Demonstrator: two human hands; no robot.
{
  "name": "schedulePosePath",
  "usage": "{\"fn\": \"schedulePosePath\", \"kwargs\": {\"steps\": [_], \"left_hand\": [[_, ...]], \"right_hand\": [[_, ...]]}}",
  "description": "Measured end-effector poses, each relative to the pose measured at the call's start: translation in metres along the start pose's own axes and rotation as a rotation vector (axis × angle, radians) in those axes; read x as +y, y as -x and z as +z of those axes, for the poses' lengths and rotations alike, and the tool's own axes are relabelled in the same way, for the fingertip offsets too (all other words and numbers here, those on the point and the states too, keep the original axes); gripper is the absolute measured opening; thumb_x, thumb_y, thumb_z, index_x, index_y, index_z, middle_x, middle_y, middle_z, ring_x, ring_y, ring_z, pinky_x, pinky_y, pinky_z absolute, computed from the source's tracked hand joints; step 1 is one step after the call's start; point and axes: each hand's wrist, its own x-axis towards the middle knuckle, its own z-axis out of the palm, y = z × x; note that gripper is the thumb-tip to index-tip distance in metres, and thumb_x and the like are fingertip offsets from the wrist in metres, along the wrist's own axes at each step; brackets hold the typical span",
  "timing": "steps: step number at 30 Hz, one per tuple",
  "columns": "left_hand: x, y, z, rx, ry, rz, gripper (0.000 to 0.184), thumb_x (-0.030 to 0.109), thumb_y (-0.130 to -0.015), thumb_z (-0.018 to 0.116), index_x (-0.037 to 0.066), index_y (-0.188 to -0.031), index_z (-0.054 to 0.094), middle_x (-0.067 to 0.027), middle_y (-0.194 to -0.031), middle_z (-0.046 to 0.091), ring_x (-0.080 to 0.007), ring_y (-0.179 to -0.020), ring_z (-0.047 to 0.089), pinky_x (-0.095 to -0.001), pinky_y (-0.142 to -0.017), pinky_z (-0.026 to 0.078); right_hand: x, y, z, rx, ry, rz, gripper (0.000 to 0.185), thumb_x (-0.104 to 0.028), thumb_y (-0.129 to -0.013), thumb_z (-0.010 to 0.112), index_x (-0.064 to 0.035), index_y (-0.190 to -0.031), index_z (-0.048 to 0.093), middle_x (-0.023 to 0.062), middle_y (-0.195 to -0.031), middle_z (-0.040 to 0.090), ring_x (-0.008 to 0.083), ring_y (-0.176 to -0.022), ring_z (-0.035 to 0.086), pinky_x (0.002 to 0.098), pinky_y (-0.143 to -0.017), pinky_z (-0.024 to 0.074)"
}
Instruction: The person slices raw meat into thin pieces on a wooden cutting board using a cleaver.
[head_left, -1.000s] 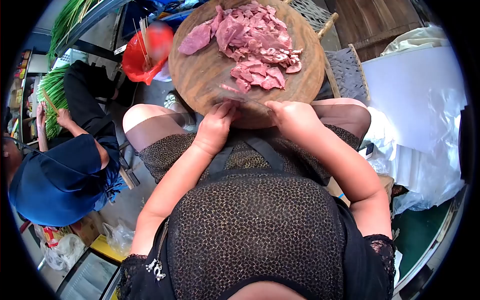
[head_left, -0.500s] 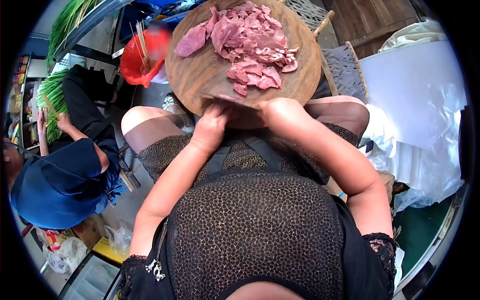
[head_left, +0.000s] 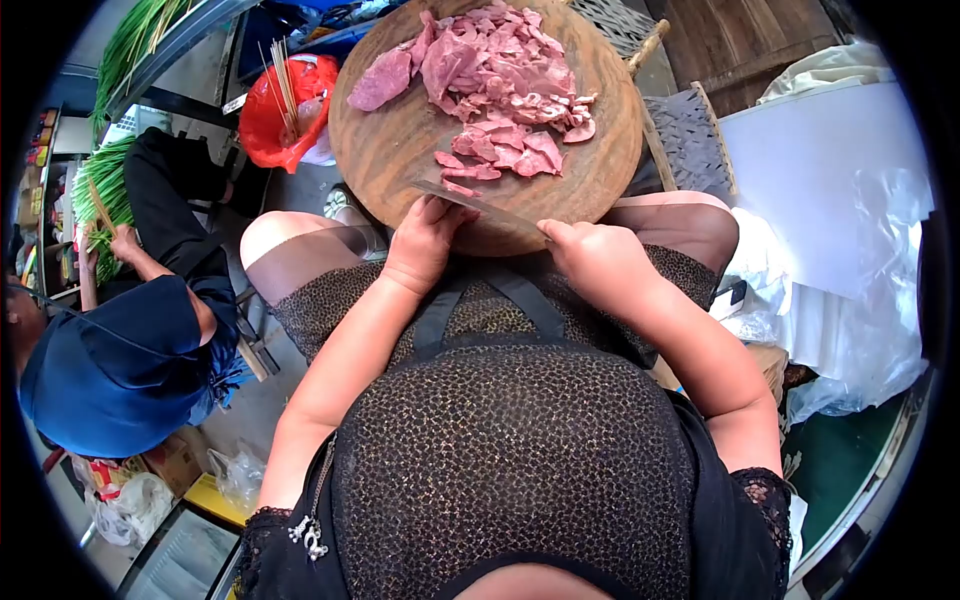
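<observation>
My right hand (head_left: 597,260) is wrapped round the handle end of a knife (head_left: 490,208), whose blade slants across the near edge of a round wooden chopping block (head_left: 375,150). On the near side of the blade, my left hand (head_left: 424,238) has its fingers curled against a piece of meat, mostly hidden by the fingers and blade. Just beyond the blade lie thin pink meat slices (head_left: 470,172). A larger heap of sliced meat (head_left: 500,60) covers the far part of the block, with a broad flat piece (head_left: 382,80) at its left.
At the left, a person in a blue top (head_left: 125,365) handles long green stalks (head_left: 105,190). A red plastic bag (head_left: 270,120) holding thin sticks (head_left: 285,88) stands left of the block. A woven seat (head_left: 690,140), a white board (head_left: 830,190) and clear plastic sheeting (head_left: 860,350) are at the right.
The knife blade has turned and moved slightly away from me. My right hand has shifted right and a little nearer. More slices lie at the near left of the pile.
</observation>
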Motion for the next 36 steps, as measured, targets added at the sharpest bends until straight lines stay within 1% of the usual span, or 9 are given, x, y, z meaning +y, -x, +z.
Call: {"fn": "schedulePosePath", "kwargs": {"steps": [2, 4, 9, 14, 17, 26, 28, 32, 36], "left_hand": [[0.002, -0.003, -0.003, 0.014, 0.115, -0.083, 0.029, 0.007, -0.082, 0.067, 0.011, -0.111, 0.070, -0.0065, -0.117, 0.065, -0.0299, -0.108, 0.063, -0.0371, -0.092, 0.056], [0.001, -0.005, -0.008, 0.045, -0.153, 0.137, 0.029, 0.007, -0.083, 0.066, 0.012, -0.111, 0.071, -0.0068, -0.118, 0.065, -0.0303, -0.110, 0.063, -0.0372, -0.093, 0.055], [0.004, -0.003, -0.006, 0.056, -0.221, 0.128, 0.030, 0.006, -0.082, 0.064, 0.011, -0.110, 0.072, -0.0074, -0.118, 0.066, -0.0301, -0.109, 0.064, -0.0367, -0.092, 0.056], [-0.002, -0.001, -0.008, 0.085, -0.236, 0.167, 0.030, 0.006, -0.081, 0.065, 0.007, -0.110, 0.071, -0.0080, -0.114, 0.067, -0.0276, -0.104, 0.066, -0.0355, -0.090, 0.056], [-0.003, 0.002, -0.009, 0.086, -0.267, 0.162, 0.029, 0.006, -0.080, 0.065, 0.009, -0.109, 0.072, -0.0070, -0.114, 0.067, -0.0268, -0.102, 0.066, -0.0360, -0.089, 0.057], [0.004, -0.004, -0.011, 0.125, -0.242, 0.154, 0.028, 0.008, -0.079, 0.064, 0.011, -0.106, 0.074, -0.0063, -0.111, 0.068, -0.0275, -0.103, 0.066, -0.0356, -0.085, 0.058], [0.002, -0.004, -0.013, 0.106, -0.244, 0.139, 0.027, 0.008, -0.080, 0.064, 0.011, -0.105, 0.074, -0.0067, -0.109, 0.069, -0.0275, -0.102, 0.066, -0.0355, -0.086, 0.058], [-0.011, 0.001, -0.007, 0.085, -0.226, 0.128, 0.023, 0.008, -0.081, 0.064, 0.010, -0.101, 0.073, -0.0075, -0.105, 0.070, -0.0274, -0.100, 0.067, -0.0352, -0.086, 0.058], [-0.006, 0.001, -0.010, 0.111, -0.258, 0.134, 0.020, 0.007, -0.080, 0.066, 0.010, -0.099, 0.072, -0.0071, -0.104, 0.069, -0.0268, -0.098, 0.067, -0.0352, -0.084, 0.058]], "right_hand": [[-0.001, -0.004, 0.000, -0.033, -0.001, 0.011, 0.018, -0.014, -0.092, 0.054, -0.0040, -0.103, 0.063, 0.0183, -0.079, 0.071, 0.0363, -0.074, 0.071, 0.0477, -0.064, 0.0567], [-0.003, -0.009, 0.001, -0.066, -0.002, 0.020, 0.016, -0.013, -0.091, 0.053, -0.0038, -0.099, 0.062, 0.0189, -0.079, 0.071, 0.0370, -0.074, 0.071, 0.0480, -0.064, 0.0568], [-0.017, -0.042, 0.007, -0.168, 0.041, 0.049, 0.018, -0.012, -0.092, 0.053, 0.0003, -0.102, 0.061, 0.0184, -0.079, 0.070, 0.0370, -0.075, 0.070, 0.0479, -0.066, 0.0560], [0.000, -0.052, 0.022, -0.011, -0.064, 0.068, 0.020, -0.016, -0.095, 0.055, -0.0042, -0.110, 0.063, 0.0195, -0.081, 0.069, 0.0390, -0.078, 0.069, 0.0491, -0.068, 0.0549], [0.004, -0.033, 0.014, 0.073, -0.111, -0.011, 0.020, -0.017, -0.095, 0.052, -0.0038, -0.103, 0.064, 0.0200, -0.082, 0.070, 0.0401, -0.077, 0.070, 0.0504, -0.066, 0.0551], [-0.005, -0.023, -0.002, -0.140, -0.036, 0.025, 0.019, -0.016, -0.095, 0.050, -0.0037, -0.096, 0.064, 0.0201, -0.082, 0.070, 0.0397, -0.078, 0.070, 0.0513, -0.068, 0.0551], [-0.008, -0.039, 0.008, -0.154, 0.011, 0.009, 0.016, -0.018, -0.095, 0.055, -0.0034, -0.096, 0.064, 0.0200, -0.077, 0.068, 0.0398, -0.076, 0.069, 0.0510, -0.066, 0.0541], [-0.006, -0.058, 0.016, -0.104, -0.154, 0.070, 0.019, -0.022, -0.096, 0.057, -0.0038, -0.098, 0.062, 0.0224, -0.078, 0.068, 0.0425, -0.080, 0.067, 0.0527, -0.071, 0.0526], [-0.002, -0.042, 0.016, 0.012, -0.100, 0.048, 0.022, -0.022, -0.097, 0.052, -0.0041, -0.098, 0.064, 0.0212, -0.079, 0.069, 0.0401, -0.078, 0.069, 0.0525, -0.068, 0.0539]]}}
